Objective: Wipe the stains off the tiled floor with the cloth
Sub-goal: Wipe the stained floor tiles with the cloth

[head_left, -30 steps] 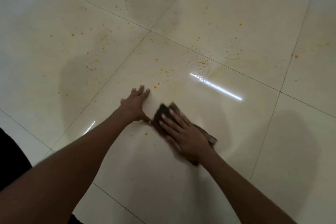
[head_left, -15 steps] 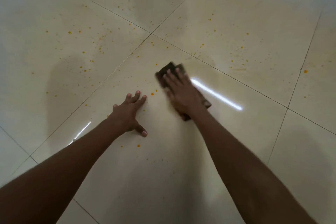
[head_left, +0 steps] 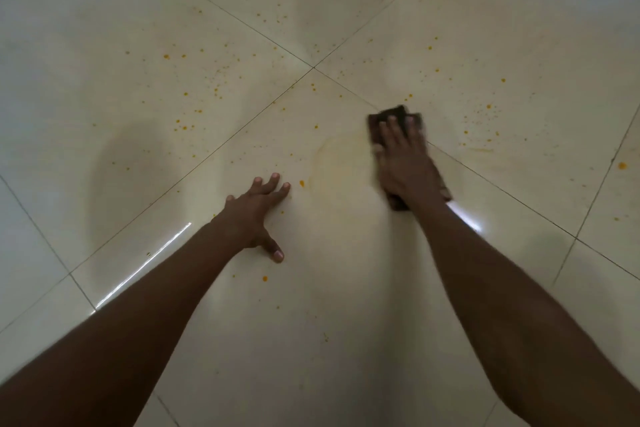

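- Squarely under the right hand (head_left: pixel 405 163): dark brown cloth (head_left: pixel 393 114), pressed flat to the tiled floor (head_left: pixel 346 340), fingers straight and slightly spread over its far end, far edge and near corner of the fabric peeking out around the hand
- Cloth lying across a grout line (head_left: pixel 502 187), just on the near side of the crossing where four tiles meet
- Left hand (head_left: pixel 254 208) laid palm-down on the near tile, fingers extended and close together, thumb splayed out toward the body, holding nothing
- Well apart, the two hands, with a pale yellowish smeared patch (head_left: pixel 341 166) on the tile between them, touching the left edge of the cloth
- Single orange stain (head_left: pixel 301 183) just beside the left fingertips; another orange spot (head_left: pixel 265 278) near the left thumb
- Many small orange specks (head_left: pixel 183 94) scattered over the far left tile, more on the far right tile (head_left: pixel 485 114) beyond the cloth, and one larger blob (head_left: pixel 622 165) toward the right edge
- Glossy cream tiles, bright streaks of reflected light (head_left: pixel 145 270) beside each forearm
- Both bare forearms reaching in from the bottom corners
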